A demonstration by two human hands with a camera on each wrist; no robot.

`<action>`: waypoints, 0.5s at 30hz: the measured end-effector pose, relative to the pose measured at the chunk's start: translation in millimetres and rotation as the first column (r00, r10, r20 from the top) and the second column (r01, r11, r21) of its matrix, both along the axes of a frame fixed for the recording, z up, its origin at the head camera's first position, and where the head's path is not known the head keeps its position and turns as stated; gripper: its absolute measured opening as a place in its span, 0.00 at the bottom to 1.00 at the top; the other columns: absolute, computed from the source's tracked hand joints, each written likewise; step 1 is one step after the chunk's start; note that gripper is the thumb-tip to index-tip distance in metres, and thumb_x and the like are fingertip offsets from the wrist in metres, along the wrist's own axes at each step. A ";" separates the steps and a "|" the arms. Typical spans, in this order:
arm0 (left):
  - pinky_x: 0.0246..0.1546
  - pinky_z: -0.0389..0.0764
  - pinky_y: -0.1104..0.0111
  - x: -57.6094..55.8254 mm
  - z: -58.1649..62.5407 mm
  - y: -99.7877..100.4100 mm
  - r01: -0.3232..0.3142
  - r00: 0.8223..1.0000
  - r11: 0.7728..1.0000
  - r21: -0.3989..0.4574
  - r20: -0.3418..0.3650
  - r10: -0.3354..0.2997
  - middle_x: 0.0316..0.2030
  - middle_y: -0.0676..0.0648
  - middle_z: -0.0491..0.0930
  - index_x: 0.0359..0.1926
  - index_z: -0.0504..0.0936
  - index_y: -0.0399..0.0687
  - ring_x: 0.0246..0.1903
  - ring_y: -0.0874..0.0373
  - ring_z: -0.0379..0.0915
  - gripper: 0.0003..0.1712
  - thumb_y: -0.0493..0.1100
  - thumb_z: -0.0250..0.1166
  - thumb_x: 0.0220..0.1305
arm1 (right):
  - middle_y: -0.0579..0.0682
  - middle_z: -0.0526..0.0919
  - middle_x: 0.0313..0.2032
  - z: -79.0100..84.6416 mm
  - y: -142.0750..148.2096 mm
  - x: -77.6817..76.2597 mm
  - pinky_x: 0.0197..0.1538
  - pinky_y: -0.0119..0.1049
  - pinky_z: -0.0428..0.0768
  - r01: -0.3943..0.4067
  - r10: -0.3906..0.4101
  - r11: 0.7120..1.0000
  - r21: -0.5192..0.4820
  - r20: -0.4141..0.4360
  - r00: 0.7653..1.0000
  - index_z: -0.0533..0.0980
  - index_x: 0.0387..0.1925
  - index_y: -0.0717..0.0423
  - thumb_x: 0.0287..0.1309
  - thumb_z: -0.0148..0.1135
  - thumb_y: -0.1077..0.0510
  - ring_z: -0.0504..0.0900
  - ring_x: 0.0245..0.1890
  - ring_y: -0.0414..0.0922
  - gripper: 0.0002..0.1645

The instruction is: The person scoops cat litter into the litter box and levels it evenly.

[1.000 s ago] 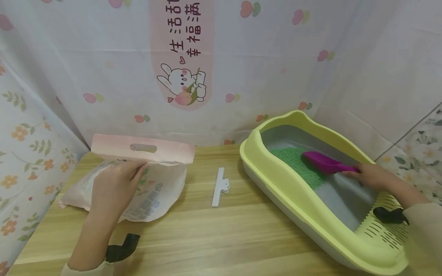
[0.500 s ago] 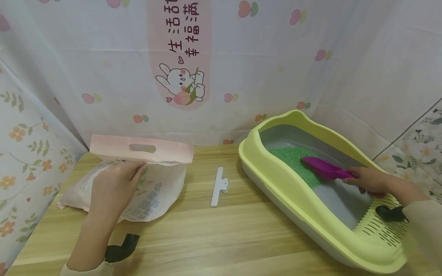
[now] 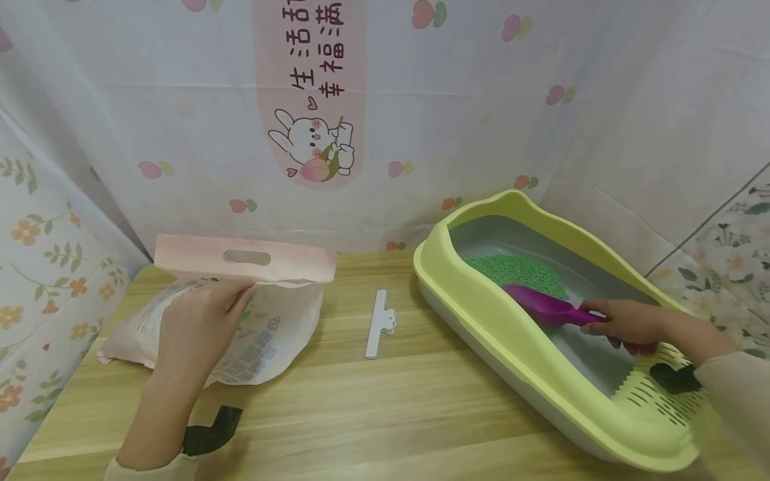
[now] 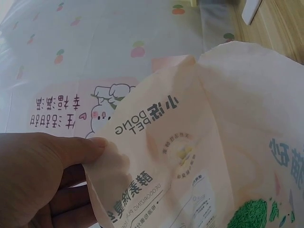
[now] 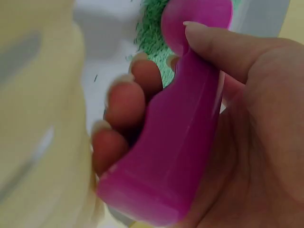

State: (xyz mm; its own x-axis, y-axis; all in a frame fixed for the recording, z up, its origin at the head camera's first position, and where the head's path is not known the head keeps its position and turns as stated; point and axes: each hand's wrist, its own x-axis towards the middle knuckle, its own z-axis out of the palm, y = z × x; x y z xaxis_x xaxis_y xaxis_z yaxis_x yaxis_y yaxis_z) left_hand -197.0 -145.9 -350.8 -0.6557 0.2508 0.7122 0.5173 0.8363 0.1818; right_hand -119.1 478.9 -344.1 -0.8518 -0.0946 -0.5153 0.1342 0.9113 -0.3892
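Observation:
On the left of the head view my left hand (image 3: pixel 201 321) pinches the edge of a pale pink cat litter bag (image 3: pixel 277 334), its top with the cut-out handle raised. The left wrist view shows the thumb (image 4: pixel 78 149) pressed on the printed paper bag (image 4: pixel 180 156). My right hand (image 3: pixel 631 323) grips the handle of a purple scoop (image 3: pixel 544 306) inside a litter box (image 3: pixel 481 287) with a yellow rim. The scoop lies over the near side of a heap of green pellet litter (image 3: pixel 517 270). In the right wrist view the fingers curl around the scoop handle (image 5: pixel 166 137).
A white sealing clip (image 3: pixel 379 325) lies on the wooden table (image 3: pixel 361 414) between the bag and the litter box. A slotted yellow grate (image 3: pixel 664 387) covers the box's near end. Patterned curtains (image 3: pixel 421 133) stand behind and at both sides.
My right hand has drawn the scoop left and toward me, from across the green litter to its near edge. The left hand holds the bag as before.

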 end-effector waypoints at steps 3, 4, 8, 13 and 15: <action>0.15 0.66 0.62 -0.5 -1.0 -0.1 -0.003 1.000 1.000 0.002 0.000 0.003 0.18 0.45 0.81 0.38 0.88 0.46 0.14 0.57 0.65 0.06 0.37 0.74 0.58 | 0.48 0.72 0.20 0.2 -8.4 1.5 0.17 0.29 0.70 -0.009 0.010 1.000 -0.024 0.025 1.000 0.68 0.51 0.53 0.72 0.58 0.50 0.70 0.15 0.39 0.15; 0.15 0.66 0.61 -0.8 -1.3 -0.1 -0.003 1.000 1.000 0.003 -0.002 0.003 0.18 0.45 0.81 0.37 0.88 0.46 0.14 0.57 0.65 0.06 0.37 0.74 0.58 | 0.48 0.72 0.20 0.1 -11.1 1.9 0.17 0.29 0.70 -0.014 0.015 0.999 -0.030 0.033 0.999 0.68 0.51 0.52 0.72 0.58 0.50 0.70 0.14 0.39 0.15; 0.15 0.66 0.61 -1.0 -1.4 0.0 -0.005 1.000 1.000 0.005 0.008 0.005 0.18 0.45 0.81 0.38 0.88 0.47 0.14 0.57 0.64 0.06 0.37 0.73 0.58 | 0.48 0.72 0.21 0.0 -22.1 3.3 0.17 0.30 0.71 -0.044 0.046 0.998 -0.046 0.050 0.998 0.67 0.50 0.51 0.72 0.58 0.49 0.71 0.15 0.39 0.15; 0.15 0.66 0.62 -0.7 -1.1 0.0 -0.008 1.000 1.000 0.002 0.018 0.008 0.19 0.44 0.82 0.38 0.88 0.46 0.15 0.57 0.65 0.06 0.36 0.74 0.58 | 0.49 0.74 0.21 0.5 -36.0 5.6 0.16 0.30 0.71 -0.051 0.054 0.998 -0.043 0.072 0.996 0.67 0.53 0.50 0.73 0.57 0.49 0.73 0.15 0.40 0.15; 0.15 0.67 0.62 -0.7 -1.0 0.0 -0.005 1.000 1.000 -0.001 0.015 0.005 0.20 0.44 0.82 0.38 0.88 0.45 0.15 0.56 0.66 0.06 0.36 0.73 0.58 | 0.50 0.74 0.21 1.3 -41.1 6.7 0.17 0.30 0.71 -0.043 0.047 0.998 -0.043 0.084 0.995 0.67 0.56 0.49 0.73 0.58 0.49 0.73 0.15 0.40 0.17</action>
State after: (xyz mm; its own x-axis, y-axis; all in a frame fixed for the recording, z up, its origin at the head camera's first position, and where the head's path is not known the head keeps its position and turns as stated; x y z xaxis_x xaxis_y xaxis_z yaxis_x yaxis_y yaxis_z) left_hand -197.8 -145.9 -351.8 -0.6678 0.2477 0.7019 0.5100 0.8391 0.1892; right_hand -112.3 437.7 -342.9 -0.7995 -0.1542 -0.5806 0.1277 0.9008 -0.4150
